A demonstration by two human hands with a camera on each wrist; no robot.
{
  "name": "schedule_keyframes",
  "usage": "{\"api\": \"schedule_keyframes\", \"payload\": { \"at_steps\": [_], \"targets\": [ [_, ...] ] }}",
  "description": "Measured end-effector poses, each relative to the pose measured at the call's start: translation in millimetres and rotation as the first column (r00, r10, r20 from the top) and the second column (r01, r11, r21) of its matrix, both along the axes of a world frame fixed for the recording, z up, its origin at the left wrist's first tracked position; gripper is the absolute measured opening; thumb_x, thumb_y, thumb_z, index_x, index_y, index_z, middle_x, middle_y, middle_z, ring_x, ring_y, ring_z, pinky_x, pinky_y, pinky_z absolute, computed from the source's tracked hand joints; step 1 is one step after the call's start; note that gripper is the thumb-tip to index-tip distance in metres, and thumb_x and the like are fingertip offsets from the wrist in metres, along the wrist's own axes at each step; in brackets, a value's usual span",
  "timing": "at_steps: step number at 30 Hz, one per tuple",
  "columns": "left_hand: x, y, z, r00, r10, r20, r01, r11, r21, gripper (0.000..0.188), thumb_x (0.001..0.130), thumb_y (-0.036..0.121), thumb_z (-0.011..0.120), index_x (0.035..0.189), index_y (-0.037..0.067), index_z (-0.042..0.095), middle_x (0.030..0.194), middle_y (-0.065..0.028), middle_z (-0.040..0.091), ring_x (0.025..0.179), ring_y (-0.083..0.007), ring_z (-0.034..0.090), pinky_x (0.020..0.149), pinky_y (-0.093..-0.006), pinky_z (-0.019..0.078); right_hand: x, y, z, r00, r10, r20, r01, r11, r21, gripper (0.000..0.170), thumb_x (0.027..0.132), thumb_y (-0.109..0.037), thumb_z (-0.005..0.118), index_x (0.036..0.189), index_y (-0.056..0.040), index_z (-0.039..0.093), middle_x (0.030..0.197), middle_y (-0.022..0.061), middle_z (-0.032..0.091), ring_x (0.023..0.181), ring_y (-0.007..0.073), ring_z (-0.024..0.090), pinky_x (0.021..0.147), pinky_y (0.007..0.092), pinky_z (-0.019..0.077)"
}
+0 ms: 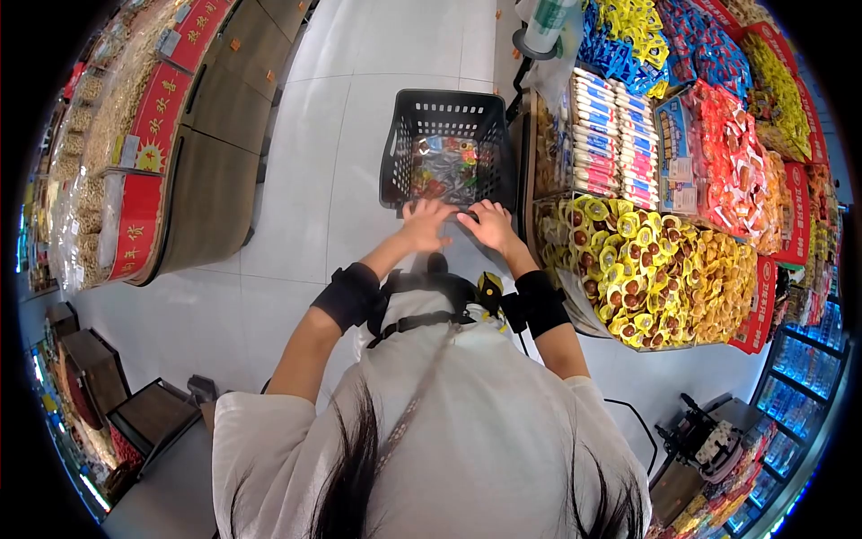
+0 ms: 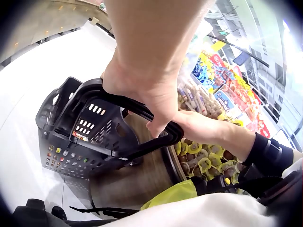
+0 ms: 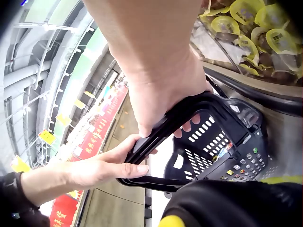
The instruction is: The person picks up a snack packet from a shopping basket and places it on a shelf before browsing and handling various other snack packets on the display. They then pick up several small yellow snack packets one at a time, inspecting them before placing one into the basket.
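Observation:
A black plastic shopping basket [image 1: 396, 148] with slotted walls is in front of me in the head view, holding several small colourful packets [image 1: 449, 160]. Both of my hands are on its raised handle [image 2: 142, 106]. My left hand [image 1: 424, 226] grips one part of the handle, its thumb showing on the near side in the right wrist view. Beside it, my right hand [image 1: 490, 226] wraps round the handle, and its fingertips [image 3: 187, 126] show beneath the bar. The basket hangs out beyond my hands, close to the display on the right.
On the right stands a display with yellow-wrapped snacks [image 1: 628, 269], stacked white packs [image 1: 615, 135] and red packets [image 1: 732, 153]. A wood-panelled counter [image 1: 220, 171] with red signs runs along the left. Pale tiled floor [image 1: 350, 54] lies between them. A dark stand [image 1: 153, 418] is behind left.

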State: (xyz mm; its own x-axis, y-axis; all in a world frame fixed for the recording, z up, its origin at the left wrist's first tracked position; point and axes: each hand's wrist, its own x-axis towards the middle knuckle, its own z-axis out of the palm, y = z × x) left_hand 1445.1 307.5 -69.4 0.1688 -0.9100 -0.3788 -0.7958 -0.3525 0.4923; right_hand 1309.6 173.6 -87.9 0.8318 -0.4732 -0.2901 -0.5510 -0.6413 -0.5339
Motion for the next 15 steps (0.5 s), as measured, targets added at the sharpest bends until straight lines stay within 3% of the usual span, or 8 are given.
{"api": "schedule_keyframes", "payload": {
  "at_steps": [5, 11, 14, 15],
  "targets": [
    [6.4, -3.7, -2.8, 1.000, -0.002, -0.013, 0.002, 1.000, -0.022, 0.066, 0.068, 0.035, 0.065, 0.127, 0.026, 0.036, 0.120, -0.0066, 0.038, 0.117, -0.0266, 0.027, 0.093, -0.0522, 0.0161, 6.2, -6.3, -0.3, 1.000, -0.005, -0.001, 0.005, 1.000, 0.001, 0.049, 0.080, -0.051, 0.048, 0.101, -0.0090, 0.059, 0.106, 0.0089, 0.053, 0.104, 0.0313, 0.044, 0.091, 0.0495, 0.0268],
    [14.2, -11.1, -2.3, 0.998, -0.014, -0.067, 0.016, 1.000, 0.023, 0.066, 0.068, 0.037, 0.065, 0.126, 0.023, 0.037, 0.124, -0.0061, 0.037, 0.121, -0.0261, 0.025, 0.095, -0.0563, 0.0133, 10.0, -11.2, -7.7, 1.000, -0.003, 0.012, 0.004, 0.997, -0.081, 0.045, 0.081, -0.049, 0.050, 0.099, -0.0095, 0.061, 0.102, 0.0087, 0.054, 0.101, 0.0285, 0.047, 0.090, 0.0405, 0.0314],
    [20.6, -15.3, -2.1, 0.994, -0.040, -0.101, 0.047, 0.996, 0.075, 0.068, 0.068, 0.039, 0.063, 0.128, 0.023, 0.035, 0.125, -0.0062, 0.037, 0.122, -0.0247, 0.024, 0.095, -0.0569, 0.0139, 11.6, -18.4, -2.9, 0.999, -0.048, 0.026, 0.046, 0.997, 0.069, 0.042, 0.078, -0.046, 0.057, 0.098, -0.0096, 0.061, 0.098, 0.0086, 0.056, 0.098, 0.0269, 0.050, 0.087, 0.0374, 0.0352],
    [22.9, -13.4, -8.0, 0.992, -0.051, -0.114, 0.053, 0.999, 0.012, 0.069, 0.069, 0.039, 0.064, 0.129, 0.023, 0.034, 0.123, -0.0069, 0.038, 0.119, -0.0278, 0.029, 0.095, -0.0547, 0.0152, 13.1, -19.7, 1.7, 0.997, -0.067, 0.035, 0.064, 0.995, 0.073, 0.038, 0.075, -0.038, 0.063, 0.099, -0.0093, 0.061, 0.096, 0.0085, 0.058, 0.095, 0.0257, 0.051, 0.084, 0.0346, 0.0387]
  ]
}}
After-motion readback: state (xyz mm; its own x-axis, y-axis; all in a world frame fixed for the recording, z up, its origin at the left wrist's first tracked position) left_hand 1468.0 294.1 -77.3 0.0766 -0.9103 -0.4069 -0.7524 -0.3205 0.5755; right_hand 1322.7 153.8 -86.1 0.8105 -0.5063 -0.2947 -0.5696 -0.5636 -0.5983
